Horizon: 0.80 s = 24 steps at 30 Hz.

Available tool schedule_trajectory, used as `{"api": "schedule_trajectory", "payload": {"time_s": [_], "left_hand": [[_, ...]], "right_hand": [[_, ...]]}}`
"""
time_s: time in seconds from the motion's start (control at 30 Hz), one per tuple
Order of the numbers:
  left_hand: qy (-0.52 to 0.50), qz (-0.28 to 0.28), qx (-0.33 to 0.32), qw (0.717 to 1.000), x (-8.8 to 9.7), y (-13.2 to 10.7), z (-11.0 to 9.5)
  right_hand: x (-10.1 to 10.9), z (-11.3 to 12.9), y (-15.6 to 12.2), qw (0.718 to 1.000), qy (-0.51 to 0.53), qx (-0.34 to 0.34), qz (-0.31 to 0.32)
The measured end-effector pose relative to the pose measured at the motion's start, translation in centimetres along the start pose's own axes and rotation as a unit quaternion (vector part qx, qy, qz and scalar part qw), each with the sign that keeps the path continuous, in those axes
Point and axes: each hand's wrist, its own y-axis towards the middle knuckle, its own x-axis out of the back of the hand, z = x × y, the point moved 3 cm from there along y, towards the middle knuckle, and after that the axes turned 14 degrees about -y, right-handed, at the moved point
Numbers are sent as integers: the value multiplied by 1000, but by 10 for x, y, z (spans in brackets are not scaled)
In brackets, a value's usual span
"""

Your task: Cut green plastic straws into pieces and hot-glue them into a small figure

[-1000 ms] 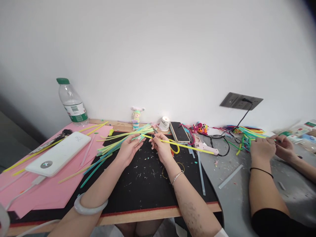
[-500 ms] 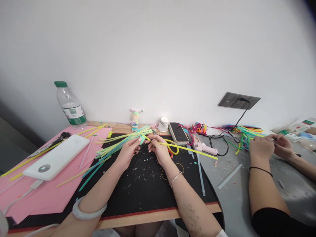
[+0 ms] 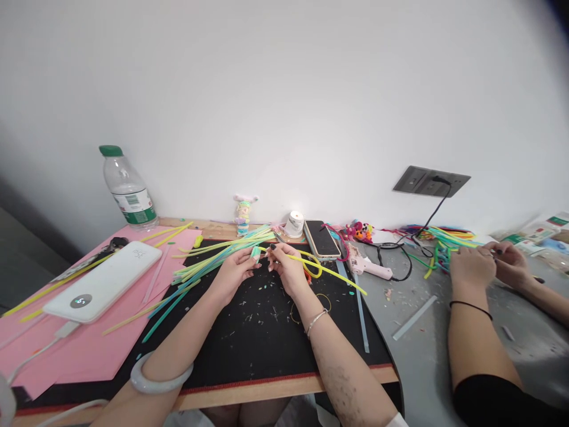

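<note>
My left hand (image 3: 235,273) pinches a small mint-green piece (image 3: 256,253) between thumb and fingertips. Close beside it, my right hand (image 3: 287,270) is closed on a yellow pipe cleaner (image 3: 340,276), whose long end sticks out to the right over the mat. The fingers hide its near end, so I cannot tell whether it touches the green piece. Behind and left of my left hand lies a loose bundle of yellow, green and blue pipe cleaners (image 3: 208,258).
Scraps litter the black mat (image 3: 249,344). Around it are a power bank (image 3: 106,281), a bottle (image 3: 128,196), a small figure (image 3: 242,216), a white cup (image 3: 294,225), a phone (image 3: 322,239) and a corded glue gun (image 3: 371,268). A co-worker's hands (image 3: 473,267) work at the right.
The yellow pipe cleaner's far end has shifted left and slightly down. My left hand has turned a little, showing more of the green piece, with a small gap between my hands.
</note>
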Motion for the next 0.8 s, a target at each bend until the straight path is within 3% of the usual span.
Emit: {"api": "schedule_trajectory", "payload": {"time_s": [0.3, 0.53, 0.8], "left_hand": [[16, 34, 8, 999, -1, 0, 3], [19, 39, -2, 999, 0, -1, 2], [19, 23, 4, 1000, -1, -1, 1]], "right_hand": [[2, -5, 2, 999, -38, 8, -16], [2, -6, 4, 995, -92, 16, -38], [2, -10, 4, 986, -162, 43, -19]]}}
